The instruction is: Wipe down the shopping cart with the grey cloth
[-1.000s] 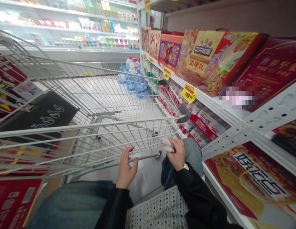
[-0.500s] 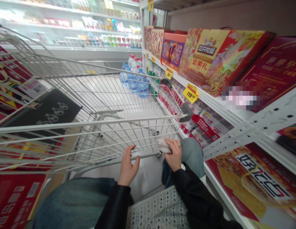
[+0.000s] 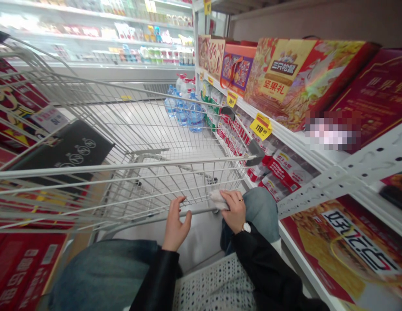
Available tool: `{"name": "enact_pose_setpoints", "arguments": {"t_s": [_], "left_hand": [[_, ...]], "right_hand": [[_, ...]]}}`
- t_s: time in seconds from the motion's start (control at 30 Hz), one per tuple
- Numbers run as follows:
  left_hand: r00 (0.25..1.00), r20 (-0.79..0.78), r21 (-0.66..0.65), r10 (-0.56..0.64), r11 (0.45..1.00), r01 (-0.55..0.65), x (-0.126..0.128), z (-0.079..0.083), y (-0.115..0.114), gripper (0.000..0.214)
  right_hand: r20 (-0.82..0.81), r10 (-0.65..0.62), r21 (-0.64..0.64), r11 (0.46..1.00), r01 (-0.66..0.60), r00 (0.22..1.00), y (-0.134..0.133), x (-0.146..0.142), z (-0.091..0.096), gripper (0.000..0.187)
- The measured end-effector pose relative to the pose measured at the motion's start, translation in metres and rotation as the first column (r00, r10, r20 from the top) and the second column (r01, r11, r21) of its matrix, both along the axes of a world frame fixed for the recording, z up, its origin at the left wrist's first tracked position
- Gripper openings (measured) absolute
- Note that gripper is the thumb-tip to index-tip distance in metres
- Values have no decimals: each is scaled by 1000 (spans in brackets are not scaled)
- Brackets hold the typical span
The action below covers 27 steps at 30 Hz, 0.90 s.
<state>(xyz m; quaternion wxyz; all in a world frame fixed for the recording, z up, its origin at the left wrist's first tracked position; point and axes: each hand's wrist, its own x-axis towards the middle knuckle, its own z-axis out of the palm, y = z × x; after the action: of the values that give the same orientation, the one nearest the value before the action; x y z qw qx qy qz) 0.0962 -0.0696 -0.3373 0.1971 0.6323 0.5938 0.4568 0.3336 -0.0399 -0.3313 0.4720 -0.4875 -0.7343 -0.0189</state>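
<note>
A wire shopping cart (image 3: 129, 142) stands in front of me, seen from low down. My left hand (image 3: 175, 224) is wrapped round the cart's lower metal bar (image 3: 201, 212), thumb and fingers curled about it. My right hand (image 3: 233, 210) is closed on a small white cloth (image 3: 217, 200) and presses it against the end of the same bar. A watch shows on my right wrist. My knees in blue jeans sit below and beside the hands.
Store shelves (image 3: 317, 155) on the right carry red gift boxes (image 3: 294, 82) and yellow price tags (image 3: 261, 126). Large water bottles (image 3: 191, 114) stand on the floor ahead. Red boxes and a black box (image 3: 68, 151) lie at the left. A chilled display (image 3: 100, 43) runs across the back.
My right hand with the cloth has slid a little to the left along the bar. The left hand keeps its grip, shifting slightly right.
</note>
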Motion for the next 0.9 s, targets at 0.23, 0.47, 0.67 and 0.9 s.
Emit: {"name": "enact_pose_setpoints", "arguments": {"t_s": [0.23, 0.47, 0.67, 0.9], "left_hand": [[1000, 2, -11, -12, 1000, 12, 0, -1, -2, 43], [1000, 6, -4, -16, 1000, 16, 1, 3, -1, 43], [1000, 14, -12, -10, 1000, 10, 0, 3, -1, 43], [1000, 24, -13, -11, 1000, 11, 3, 4, -2, 43]], "right_hand": [[-7, 12, 51, 999, -11, 1000, 0, -8, 17, 75], [24, 30, 40, 999, -31, 999, -1, -19, -2, 71], [0, 24, 4, 1000, -24, 1000, -4, -26, 20, 74], [-15, 39, 32, 999, -38, 999, -4, -31, -5, 71]]}}
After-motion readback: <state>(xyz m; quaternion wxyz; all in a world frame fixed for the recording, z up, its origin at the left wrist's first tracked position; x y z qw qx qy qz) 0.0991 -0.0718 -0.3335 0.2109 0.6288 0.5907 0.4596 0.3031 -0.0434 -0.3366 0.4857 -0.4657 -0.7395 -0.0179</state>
